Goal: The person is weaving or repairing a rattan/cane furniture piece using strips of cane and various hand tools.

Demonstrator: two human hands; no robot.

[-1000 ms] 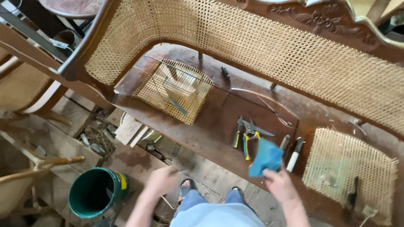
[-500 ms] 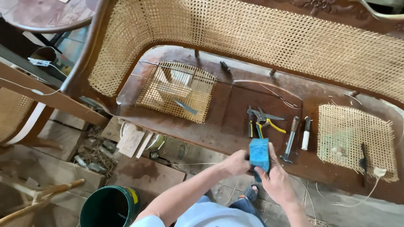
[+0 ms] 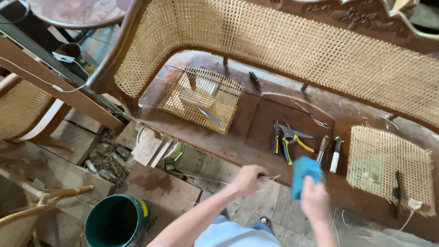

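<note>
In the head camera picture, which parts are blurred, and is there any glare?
Head view: the right hand and the blue rectangular block it grips are motion-blurred; the left hand, the yellow-handled cutters and the woven cane patches stay sharp; soft daylight, no strong glare.

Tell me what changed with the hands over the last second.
The left hand rose from near the lap to the seat rail and now pinches a thin cane strand. The right hand kept the blue block, drawing it slightly back. Pliers and cane pieces stayed put.
</note>
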